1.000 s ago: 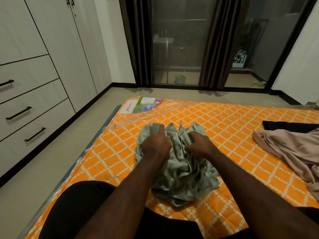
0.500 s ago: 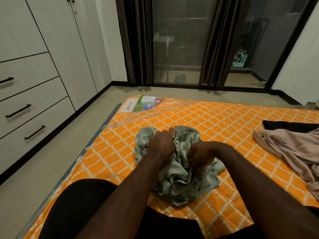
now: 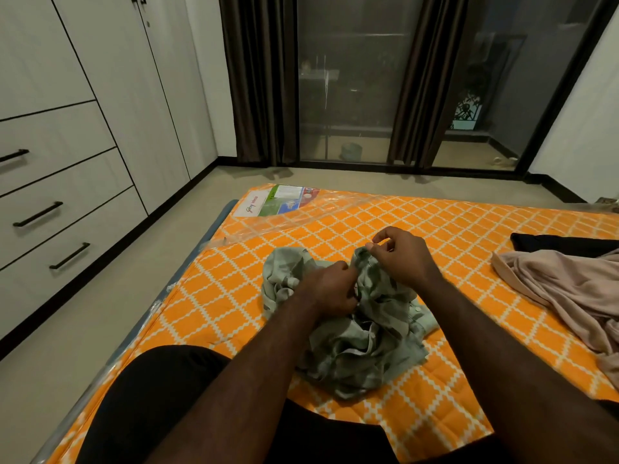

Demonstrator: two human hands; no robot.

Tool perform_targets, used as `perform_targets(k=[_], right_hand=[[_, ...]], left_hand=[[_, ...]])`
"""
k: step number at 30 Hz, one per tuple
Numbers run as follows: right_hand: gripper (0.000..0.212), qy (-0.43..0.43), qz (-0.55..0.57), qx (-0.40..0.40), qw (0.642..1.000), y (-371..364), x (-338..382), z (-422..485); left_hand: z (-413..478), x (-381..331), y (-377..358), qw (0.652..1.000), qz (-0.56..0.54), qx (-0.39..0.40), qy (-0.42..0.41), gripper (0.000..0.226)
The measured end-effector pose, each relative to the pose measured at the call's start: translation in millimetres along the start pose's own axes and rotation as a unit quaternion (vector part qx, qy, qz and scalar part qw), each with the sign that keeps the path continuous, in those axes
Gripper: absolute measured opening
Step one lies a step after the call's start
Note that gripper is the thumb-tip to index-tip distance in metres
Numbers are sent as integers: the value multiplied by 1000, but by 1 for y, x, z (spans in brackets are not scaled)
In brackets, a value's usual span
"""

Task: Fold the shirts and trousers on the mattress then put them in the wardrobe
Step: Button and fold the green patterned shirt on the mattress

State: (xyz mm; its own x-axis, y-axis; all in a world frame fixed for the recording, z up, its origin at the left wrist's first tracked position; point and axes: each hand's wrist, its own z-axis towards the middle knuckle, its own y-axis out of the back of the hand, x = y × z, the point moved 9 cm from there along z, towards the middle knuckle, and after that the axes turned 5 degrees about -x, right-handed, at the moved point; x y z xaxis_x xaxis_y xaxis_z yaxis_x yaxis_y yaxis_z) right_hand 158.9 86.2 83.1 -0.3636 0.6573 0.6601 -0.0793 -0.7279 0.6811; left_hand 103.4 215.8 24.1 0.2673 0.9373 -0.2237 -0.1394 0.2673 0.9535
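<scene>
A pale green shirt with buttons lies crumpled in a heap near the middle of the orange, white-latticed mattress, with one edge lifted at its 12 o'clock side. At 3 o'clock a beige garment sprawls unfolded, touching a dark garment beyond it. The white wardrobe stands at 9 o'clock, its drawers closed.

The shirt lies on the mattress, just before my lap; my left hand sits on top of the shirt, gripping its folds; my right hand pinches its far edge; right of the shirt, well apart, lies another garment, with a third garment behind it; the wardrobe stands far left of the shirt; the glass door stands far behind it.
</scene>
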Motion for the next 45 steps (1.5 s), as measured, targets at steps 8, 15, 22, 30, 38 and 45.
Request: perform_targets(k=[8,15,22,30,38,45], right_hand=[[48,-40,-65,-32,997,-2,-9,-2],[27,-123,-172,72,975,-15,-40,-5],[60,-106,-184,34,977,-17,-31,-14],[67,-85,-177,49,979,-24,-21,-22],[11,-150,-178,144,962,-37,-35,-23],[3,-118,-60,-44,990,-1,-39,-7]], left_hand=[[-2,-46,17,981,-42,-85,-169,29],[-2,9,22,972,-128,-168,101,7],[-14,48,19,909,-221,-216,278,17],[-20,65,5,907,-186,-144,349,24],[-19,65,0,913,-141,-69,377,16],[-25,74,35,895,-160,-228,348,16]])
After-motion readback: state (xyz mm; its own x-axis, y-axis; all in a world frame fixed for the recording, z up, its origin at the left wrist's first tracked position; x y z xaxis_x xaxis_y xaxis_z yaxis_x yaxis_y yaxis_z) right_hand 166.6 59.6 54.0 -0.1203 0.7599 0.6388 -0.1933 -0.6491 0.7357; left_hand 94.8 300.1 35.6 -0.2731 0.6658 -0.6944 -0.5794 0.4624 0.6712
